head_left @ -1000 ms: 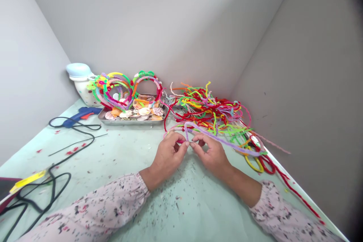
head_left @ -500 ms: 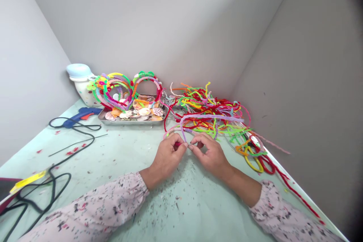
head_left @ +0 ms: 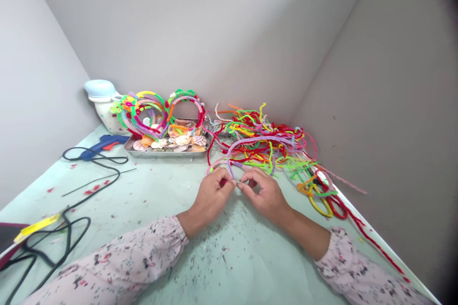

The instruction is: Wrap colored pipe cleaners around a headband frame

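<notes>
My left hand and my right hand meet fingertip to fingertip low over the pale green table. Both pinch a lilac pipe cleaner that rises from my fingers and arcs right over the heap. A pink loop with something red shows under my left fingers. Just behind my hands lies a tangled heap of coloured pipe cleaners in red, green, yellow and orange.
A metal tray of seashells carries wrapped colourful headbands. A blue glue gun with black cable lies left, near a white lidded jar. Grey walls close the back and right. Yellow and red rings lie right.
The lilac pipe cleaner's free end lifted off the table at the right and swung up and back over the heap. My hands stayed almost in place.
</notes>
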Motion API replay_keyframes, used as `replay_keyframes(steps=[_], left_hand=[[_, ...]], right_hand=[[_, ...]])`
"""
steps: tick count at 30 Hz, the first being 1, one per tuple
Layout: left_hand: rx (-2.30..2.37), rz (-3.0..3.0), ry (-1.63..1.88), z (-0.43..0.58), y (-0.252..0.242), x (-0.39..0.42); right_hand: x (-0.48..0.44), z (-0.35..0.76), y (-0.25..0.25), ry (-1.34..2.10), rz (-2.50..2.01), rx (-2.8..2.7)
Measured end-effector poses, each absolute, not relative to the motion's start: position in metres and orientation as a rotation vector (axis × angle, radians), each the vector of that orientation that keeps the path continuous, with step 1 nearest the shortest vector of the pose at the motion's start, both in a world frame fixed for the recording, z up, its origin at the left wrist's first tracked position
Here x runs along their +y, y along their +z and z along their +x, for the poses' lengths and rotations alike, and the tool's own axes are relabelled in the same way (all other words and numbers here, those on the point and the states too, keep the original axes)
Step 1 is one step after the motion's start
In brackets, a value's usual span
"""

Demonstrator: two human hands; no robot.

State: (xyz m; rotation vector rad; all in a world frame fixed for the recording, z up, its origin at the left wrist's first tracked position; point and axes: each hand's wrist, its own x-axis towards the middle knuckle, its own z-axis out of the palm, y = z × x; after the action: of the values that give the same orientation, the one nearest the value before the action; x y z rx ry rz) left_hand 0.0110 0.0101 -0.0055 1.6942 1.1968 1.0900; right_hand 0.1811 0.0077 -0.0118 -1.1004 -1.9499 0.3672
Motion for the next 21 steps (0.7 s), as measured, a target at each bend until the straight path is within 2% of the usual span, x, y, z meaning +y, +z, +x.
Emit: replay_keyframes(steps=[21], left_hand=[[1.069,1.741,1.186,0.0132,-0.0042,0.0052]], right_hand=[[0.0081,0.1811,-0.0099,0.408,-1.176,-1.841]])
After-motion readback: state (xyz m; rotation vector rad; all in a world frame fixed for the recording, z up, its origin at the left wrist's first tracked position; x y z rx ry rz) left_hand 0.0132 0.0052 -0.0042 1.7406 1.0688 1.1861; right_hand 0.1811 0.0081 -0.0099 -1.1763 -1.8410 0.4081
